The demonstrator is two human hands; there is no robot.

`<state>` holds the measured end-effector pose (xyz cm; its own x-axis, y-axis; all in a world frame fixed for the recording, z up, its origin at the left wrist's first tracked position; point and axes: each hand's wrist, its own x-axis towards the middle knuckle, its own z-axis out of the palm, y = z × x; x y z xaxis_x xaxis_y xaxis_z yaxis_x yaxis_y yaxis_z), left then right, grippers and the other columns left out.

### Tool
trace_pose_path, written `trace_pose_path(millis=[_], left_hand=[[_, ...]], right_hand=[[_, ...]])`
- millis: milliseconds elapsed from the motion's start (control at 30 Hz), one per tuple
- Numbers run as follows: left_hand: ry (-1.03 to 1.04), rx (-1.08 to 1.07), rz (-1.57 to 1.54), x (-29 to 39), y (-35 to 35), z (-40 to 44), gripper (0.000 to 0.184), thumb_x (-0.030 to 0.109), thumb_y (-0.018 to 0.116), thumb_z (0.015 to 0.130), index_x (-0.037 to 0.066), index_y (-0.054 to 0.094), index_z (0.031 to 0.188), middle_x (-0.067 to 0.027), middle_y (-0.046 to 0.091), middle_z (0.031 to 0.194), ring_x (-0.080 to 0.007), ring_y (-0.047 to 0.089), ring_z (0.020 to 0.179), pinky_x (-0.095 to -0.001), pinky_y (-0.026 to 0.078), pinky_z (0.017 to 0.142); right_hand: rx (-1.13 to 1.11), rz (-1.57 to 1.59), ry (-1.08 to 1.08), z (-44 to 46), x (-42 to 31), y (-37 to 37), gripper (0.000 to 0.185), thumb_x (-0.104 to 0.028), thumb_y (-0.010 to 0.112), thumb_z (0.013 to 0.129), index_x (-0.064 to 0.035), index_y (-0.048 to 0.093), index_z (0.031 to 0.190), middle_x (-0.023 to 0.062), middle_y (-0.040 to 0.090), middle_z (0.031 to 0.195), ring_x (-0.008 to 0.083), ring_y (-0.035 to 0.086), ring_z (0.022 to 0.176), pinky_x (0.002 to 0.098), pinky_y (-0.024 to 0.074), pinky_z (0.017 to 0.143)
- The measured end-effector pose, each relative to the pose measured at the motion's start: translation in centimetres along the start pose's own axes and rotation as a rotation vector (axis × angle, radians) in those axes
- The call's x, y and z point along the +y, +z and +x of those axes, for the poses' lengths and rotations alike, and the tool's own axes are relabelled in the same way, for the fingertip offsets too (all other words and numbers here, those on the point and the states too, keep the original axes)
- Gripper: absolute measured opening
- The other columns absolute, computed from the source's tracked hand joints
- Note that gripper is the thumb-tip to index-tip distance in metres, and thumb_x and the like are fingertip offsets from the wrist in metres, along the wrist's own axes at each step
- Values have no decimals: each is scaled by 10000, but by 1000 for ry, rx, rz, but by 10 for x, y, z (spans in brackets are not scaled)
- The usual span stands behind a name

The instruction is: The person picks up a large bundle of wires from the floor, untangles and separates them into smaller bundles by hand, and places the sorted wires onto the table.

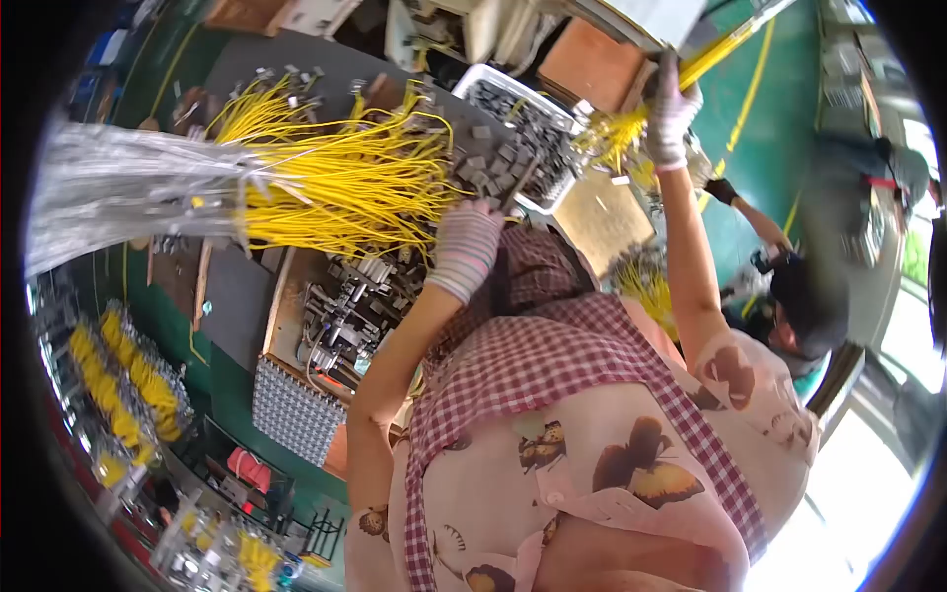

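My right hand (671, 123), in a striped glove, is raised at the upper right and wrapped round a bundle of yellow wires (725, 54). The bundle slants up to the right, and its loose ends (617, 138) fan out left of the hand. My left hand (466, 247), gloved alike, is lower, with curled fingers by the tips of a large spread of yellow wires (345, 192). What those fingers pinch, if anything, is hidden. Close above them lie small dark grey blocks (488, 163) and a thin dark bar (521, 185).
A white bin (480, 77) holds many small grey parts. Clear plastic wrapping (138, 192) covers the large wire bundle's left part. A metal fixture (345, 316) sits below it. Another person (809, 296) is at the right, with a dark-gloved hand (722, 190). More yellow bundles (123, 375) stand lower left.
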<state>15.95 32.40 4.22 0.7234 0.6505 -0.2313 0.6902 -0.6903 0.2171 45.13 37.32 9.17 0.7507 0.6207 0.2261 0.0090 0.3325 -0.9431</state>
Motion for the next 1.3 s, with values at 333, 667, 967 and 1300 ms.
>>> trace_pose_path(millis=[333, 667, 967, 1300], left_hand=[[-721, 1446, 173, -178, -121, -156, 475, 80, 698, 676, 32, 549, 1124, -169, 523, 1121, -329, 473, 1080, -421, 376, 939], [-800, 761, 403, -254, -194, -151, 528, 277, 705, 678, 161, 518, 1159, -112, 511, 1202, -299, 434, 1165, -478, 316, 989], [-1358, 1479, -150, -322, -72, -209, 313, 397, 610, 800, 96, 652, 726, -155, 610, 644, -346, 592, 623, -396, 479, 604], [-775, 1472, -1394, -401, 12, -151, 372, 334, 595, 850, -29, 626, 920, -111, 649, 812, -171, 605, 769, -296, 495, 705]], right_hand=[[-767, -774, -246, 25, 25, 122, 357, -280, 674, 807, -43, 600, 1064, 144, 622, 700, 171, 585, 597, 310, 477, 603], [-1460, -1054, -1252, -33, -97, 347, 356, -278, 656, 714, -137, 554, 1024, 139, 628, 743, 326, 616, 689, 418, 484, 604], [-1489, -689, -904, -39, -17, 448, 346, -292, 686, 758, -53, 610, 996, 81, 645, 816, 223, 600, 698, 343, 474, 628], [-1713, 2, -138, -155, -77, 487, 328, -263, 787, 712, -27, 615, 862, -12, 576, 716, 62, 495, 640, 224, 393, 547]])
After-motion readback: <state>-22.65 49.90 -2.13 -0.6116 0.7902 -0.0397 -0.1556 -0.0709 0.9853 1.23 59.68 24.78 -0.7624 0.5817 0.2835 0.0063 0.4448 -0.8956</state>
